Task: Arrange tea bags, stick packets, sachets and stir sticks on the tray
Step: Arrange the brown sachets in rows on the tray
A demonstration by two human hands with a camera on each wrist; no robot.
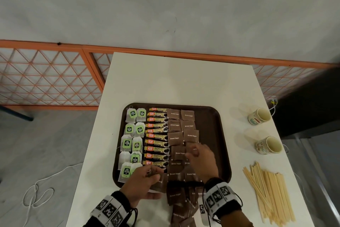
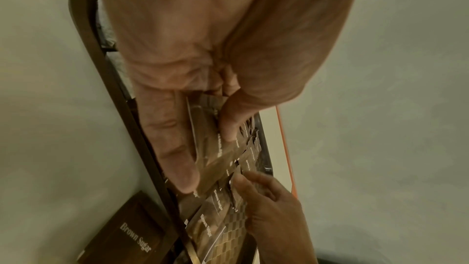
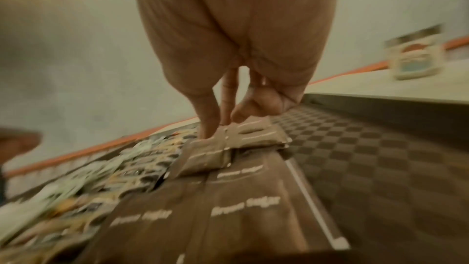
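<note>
A dark brown tray [image 1: 209,127] holds tea bags [image 1: 132,134] at its left, stick packets [image 1: 157,138] in a middle column and brown sugar sachets [image 1: 176,137] in two columns. My left hand [image 1: 156,173] hovers over the tray's near edge. In the left wrist view this left hand [image 2: 208,158] pinches a small stack of sachets [image 2: 228,154] between thumb and fingers. My right hand [image 1: 193,152] is lowered onto the right sachet column. In the right wrist view, the right hand [image 3: 223,127] pinches the far edge of one sachet [image 3: 259,133] lying on others. Wooden stir sticks [image 1: 268,190] lie right of the tray.
Loose brown sachets [image 1: 176,195] are piled on the white table [image 1: 165,79] at the tray's near edge. Two paper cups [image 1: 259,116] [image 1: 269,144] stand at the right. The tray's right strip is bare. An orange lattice fence [image 1: 46,79] runs behind the table.
</note>
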